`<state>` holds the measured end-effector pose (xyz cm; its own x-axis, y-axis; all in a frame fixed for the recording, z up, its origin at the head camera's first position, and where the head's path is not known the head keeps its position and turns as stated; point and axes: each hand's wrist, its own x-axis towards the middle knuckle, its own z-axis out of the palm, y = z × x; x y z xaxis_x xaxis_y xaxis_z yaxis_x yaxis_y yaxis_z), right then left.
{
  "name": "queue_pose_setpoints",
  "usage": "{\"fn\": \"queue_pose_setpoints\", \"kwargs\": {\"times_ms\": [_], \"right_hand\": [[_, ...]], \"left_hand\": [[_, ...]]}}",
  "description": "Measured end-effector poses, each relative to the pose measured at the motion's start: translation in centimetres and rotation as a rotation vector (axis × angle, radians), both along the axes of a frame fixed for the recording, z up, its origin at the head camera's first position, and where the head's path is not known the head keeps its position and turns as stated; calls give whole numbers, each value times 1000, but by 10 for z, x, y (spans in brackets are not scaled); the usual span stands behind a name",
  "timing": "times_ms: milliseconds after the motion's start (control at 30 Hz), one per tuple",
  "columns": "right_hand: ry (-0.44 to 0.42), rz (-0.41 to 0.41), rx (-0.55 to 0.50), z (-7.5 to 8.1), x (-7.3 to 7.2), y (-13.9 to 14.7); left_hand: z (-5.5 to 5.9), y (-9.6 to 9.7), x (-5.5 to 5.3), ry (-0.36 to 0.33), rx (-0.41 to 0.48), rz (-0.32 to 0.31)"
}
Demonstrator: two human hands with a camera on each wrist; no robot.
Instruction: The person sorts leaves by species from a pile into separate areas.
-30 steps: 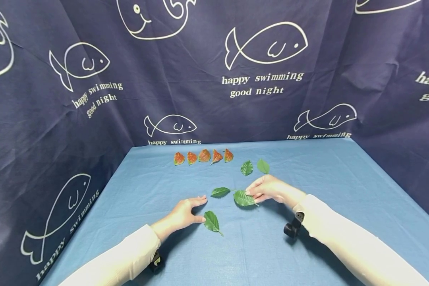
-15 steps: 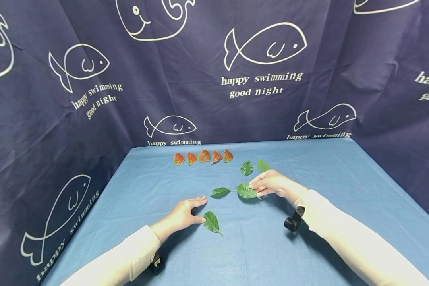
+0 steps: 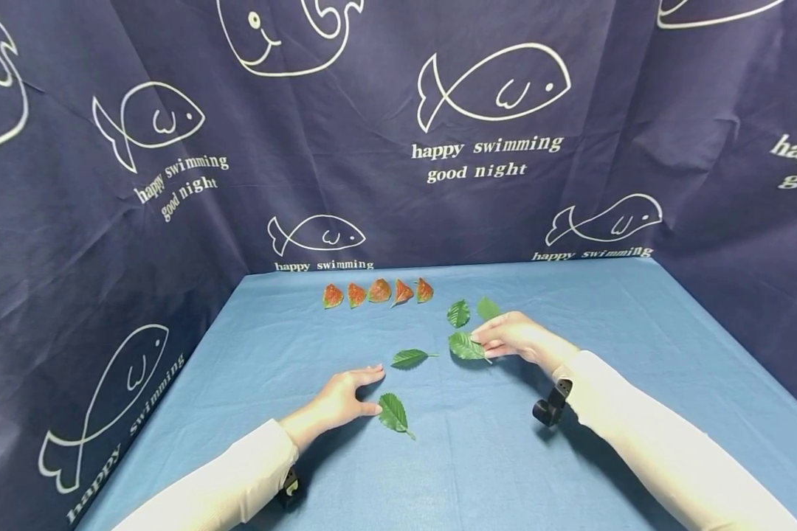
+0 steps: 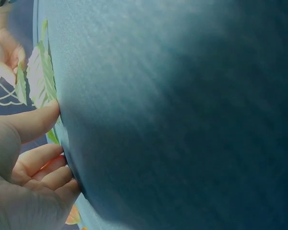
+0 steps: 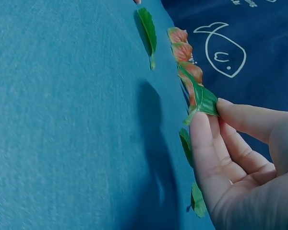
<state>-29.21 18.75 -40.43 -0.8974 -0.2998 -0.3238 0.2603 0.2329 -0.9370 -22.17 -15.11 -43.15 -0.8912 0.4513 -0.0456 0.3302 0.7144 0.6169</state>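
Between thumb and fingers, my right hand (image 3: pixel 519 339) pinches a green serrated leaf (image 3: pixel 466 346) by its stem end, raised a little over the cloth. My left hand (image 3: pixel 340 397) rests on the cloth with its fingers extended; its thumb tip is at the edge of another green leaf (image 3: pixel 392 412). A third leaf (image 3: pixel 409 358) lies flat between the hands, its stem pointing right. Just beyond the held leaf are two more green leaves, one darker (image 3: pixel 458 313) and one paler (image 3: pixel 488 308), the paler partly behind my right hand.
Several red-orange petal-like pieces with green edges (image 3: pixel 380 290) lie in a row at the back of the blue cloth-covered table (image 3: pixel 272 332). A dark blue curtain (image 3: pixel 385 162) with white fish drawings encloses the table's back and sides.
My right hand has carried the pinched leaf away from me and slightly right, clear of the flat leaf's stem, towards the two leaves behind. The left hand has stayed in place.
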Motion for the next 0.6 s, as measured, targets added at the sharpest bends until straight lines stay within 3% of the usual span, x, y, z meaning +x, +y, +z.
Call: {"fn": "queue_pose_setpoints", "kwargs": {"times_ms": [267,600], "right_hand": [[-8,-46,-64,-1,-5,10],[41,-131,-83,3,-11,22]], "left_hand": [[-1,-1,0,-4,-7,-4],[-1,-1,0,-8,-9,-4]]}}
